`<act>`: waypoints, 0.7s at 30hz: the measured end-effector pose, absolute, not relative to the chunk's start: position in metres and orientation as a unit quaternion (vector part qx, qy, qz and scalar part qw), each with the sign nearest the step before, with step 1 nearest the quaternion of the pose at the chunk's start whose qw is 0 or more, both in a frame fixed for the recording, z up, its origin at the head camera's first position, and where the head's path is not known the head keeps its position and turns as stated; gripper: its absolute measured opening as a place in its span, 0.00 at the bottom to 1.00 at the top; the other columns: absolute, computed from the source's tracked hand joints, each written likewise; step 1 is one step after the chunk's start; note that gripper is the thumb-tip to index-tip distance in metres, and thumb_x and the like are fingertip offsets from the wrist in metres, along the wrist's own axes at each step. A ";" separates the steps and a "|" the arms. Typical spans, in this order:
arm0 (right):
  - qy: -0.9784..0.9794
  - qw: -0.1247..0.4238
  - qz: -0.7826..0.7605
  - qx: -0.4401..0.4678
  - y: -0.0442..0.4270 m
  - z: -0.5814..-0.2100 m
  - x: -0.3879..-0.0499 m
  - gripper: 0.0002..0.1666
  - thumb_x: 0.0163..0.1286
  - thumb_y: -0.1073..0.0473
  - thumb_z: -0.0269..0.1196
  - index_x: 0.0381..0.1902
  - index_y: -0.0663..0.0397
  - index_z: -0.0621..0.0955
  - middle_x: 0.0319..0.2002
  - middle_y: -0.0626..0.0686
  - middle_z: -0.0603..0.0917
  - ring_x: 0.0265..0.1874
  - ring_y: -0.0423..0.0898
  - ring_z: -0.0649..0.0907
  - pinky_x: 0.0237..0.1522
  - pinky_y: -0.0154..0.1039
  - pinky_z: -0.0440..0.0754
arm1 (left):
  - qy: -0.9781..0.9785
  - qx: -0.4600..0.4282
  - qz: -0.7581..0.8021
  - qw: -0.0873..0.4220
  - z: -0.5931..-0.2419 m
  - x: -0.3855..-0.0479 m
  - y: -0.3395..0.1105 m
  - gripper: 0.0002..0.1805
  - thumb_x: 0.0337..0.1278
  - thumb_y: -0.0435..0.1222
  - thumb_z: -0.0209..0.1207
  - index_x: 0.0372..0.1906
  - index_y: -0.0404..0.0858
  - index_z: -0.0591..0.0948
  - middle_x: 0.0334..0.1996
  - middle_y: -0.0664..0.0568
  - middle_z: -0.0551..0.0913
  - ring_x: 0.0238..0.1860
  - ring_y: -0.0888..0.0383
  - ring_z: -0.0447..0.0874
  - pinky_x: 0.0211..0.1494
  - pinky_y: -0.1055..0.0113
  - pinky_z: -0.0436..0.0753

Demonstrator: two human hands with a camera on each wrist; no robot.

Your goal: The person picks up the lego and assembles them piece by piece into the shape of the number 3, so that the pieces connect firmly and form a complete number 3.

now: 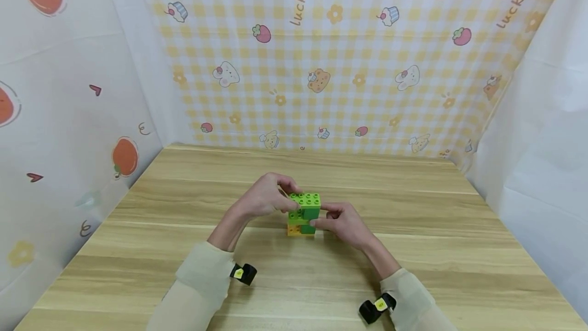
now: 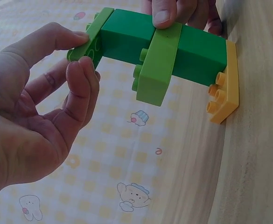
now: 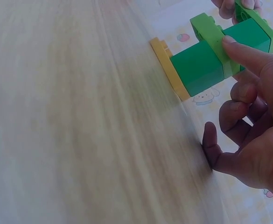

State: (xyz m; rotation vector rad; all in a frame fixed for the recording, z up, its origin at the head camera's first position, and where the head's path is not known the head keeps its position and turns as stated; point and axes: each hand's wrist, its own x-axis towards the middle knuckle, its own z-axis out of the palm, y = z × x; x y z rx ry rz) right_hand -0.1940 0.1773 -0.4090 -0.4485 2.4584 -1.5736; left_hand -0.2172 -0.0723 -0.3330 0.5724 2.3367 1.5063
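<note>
A small tower of toy building blocks stands upright on the table. At its foot lies a yellow plate (image 2: 230,91). Above that come a dark green block (image 2: 199,55), a light green brick (image 2: 157,70), and a second dark green block (image 2: 128,35). A light green studded plate (image 1: 310,199) tops the stack, jutting out to the left. My left hand (image 1: 264,197) pinches the overhanging end of this top plate between thumb and fingers. From the right side, my right hand (image 1: 347,225) holds the tower, its thumb (image 3: 246,53) on the light green middle brick.
The wooden table (image 1: 193,280) extends around the tower on every side. Behind it hangs a yellow checked cloth (image 1: 294,116), with white cloth walls (image 1: 537,178) to the left and right. Each wrist wears a small black camera (image 1: 377,306).
</note>
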 end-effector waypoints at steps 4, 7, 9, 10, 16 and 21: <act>0.829 0.094 -0.528 -0.154 0.178 -0.408 -0.194 0.24 0.68 0.52 0.75 0.61 0.49 0.88 0.17 0.45 0.69 0.15 0.38 0.66 0.18 0.32 0.63 | 0.820 0.203 0.515 0.148 -0.332 -0.217 -0.072 0.13 0.50 0.28 0.73 0.44 0.37 0.89 0.41 0.46 0.87 0.38 0.53 0.83 0.40 0.53 0.88; 0.832 0.093 -0.525 -0.153 0.178 -0.409 -0.194 0.24 0.68 0.52 0.75 0.61 0.49 0.88 0.17 0.45 0.70 0.16 0.38 0.66 0.19 0.32 0.63 | 0.824 0.208 0.507 0.146 -0.331 -0.217 -0.071 0.13 0.50 0.28 0.72 0.44 0.37 0.90 0.40 0.47 0.87 0.37 0.53 0.83 0.40 0.53 0.88; 0.833 0.092 -0.524 -0.151 0.178 -0.409 -0.194 0.25 0.68 0.52 0.75 0.61 0.48 0.88 0.18 0.45 0.70 0.16 0.39 0.67 0.19 0.32 0.63 | 0.825 0.212 0.503 0.145 -0.331 -0.217 -0.070 0.13 0.50 0.29 0.72 0.44 0.37 0.90 0.40 0.47 0.88 0.37 0.53 0.83 0.41 0.52 0.88; 0.834 0.092 -0.523 -0.151 0.178 -0.409 -0.194 0.25 0.68 0.52 0.75 0.61 0.48 0.88 0.18 0.45 0.70 0.16 0.39 0.67 0.19 0.32 0.63 | 0.827 0.215 0.500 0.144 -0.330 -0.217 -0.070 0.13 0.50 0.29 0.72 0.44 0.38 0.90 0.40 0.48 0.88 0.37 0.53 0.83 0.41 0.52 0.88; 0.832 0.095 -0.526 -0.148 0.177 -0.409 -0.193 0.25 0.67 0.51 0.75 0.61 0.48 0.88 0.17 0.45 0.69 0.16 0.39 0.66 0.18 0.33 0.62 | 0.829 0.220 0.493 0.144 -0.329 -0.216 -0.069 0.13 0.51 0.29 0.72 0.45 0.39 0.91 0.41 0.47 0.88 0.37 0.53 0.82 0.42 0.50 0.88; 0.832 0.095 -0.525 -0.149 0.178 -0.409 -0.194 0.25 0.67 0.52 0.75 0.61 0.49 0.88 0.17 0.45 0.70 0.16 0.39 0.66 0.19 0.32 0.62 | 0.834 0.218 0.486 0.143 -0.328 -0.216 -0.070 0.13 0.51 0.29 0.73 0.44 0.39 0.91 0.40 0.47 0.88 0.38 0.53 0.83 0.42 0.53 0.88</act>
